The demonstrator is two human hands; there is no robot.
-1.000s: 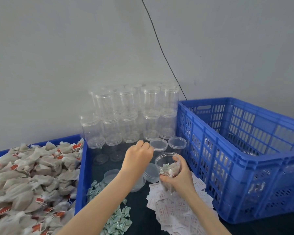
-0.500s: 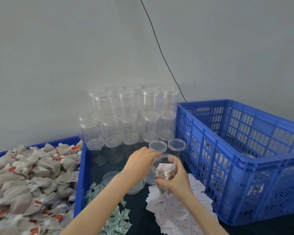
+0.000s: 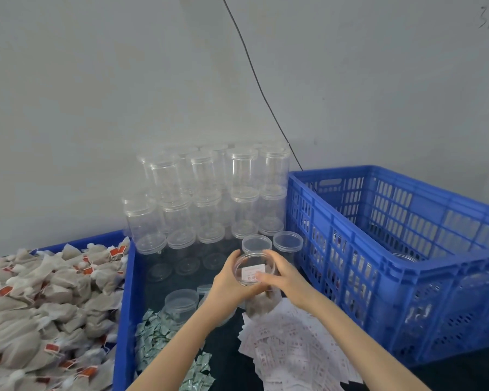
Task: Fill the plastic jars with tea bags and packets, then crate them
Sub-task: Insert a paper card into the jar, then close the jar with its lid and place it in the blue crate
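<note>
Both hands hold one clear plastic jar (image 3: 261, 301) above the dark table. It has tea bags at its bottom and a white slip near its mouth. My left hand (image 3: 228, 280) curls round the clear lid (image 3: 247, 268) at the jar's mouth from the left. My right hand (image 3: 284, 277) grips the jar and lid from the right. A heap of tea bags (image 3: 45, 306) fills the blue bin on the left. Small green packets (image 3: 158, 340) and white slips (image 3: 288, 348) lie loose on the table below the hands.
Several stacked empty clear jars (image 3: 209, 198) stand against the wall behind the hands. Loose lids (image 3: 287, 241) and an open jar (image 3: 181, 301) sit close by. A big blue slatted crate (image 3: 393, 249) stands on the right with a jar inside. A black cable (image 3: 266, 94) runs down the wall.
My left hand came down from the lids behind and now sets a clear lid on the jar's mouth. The jar has been drawn slightly closer and tilted toward me.
</note>
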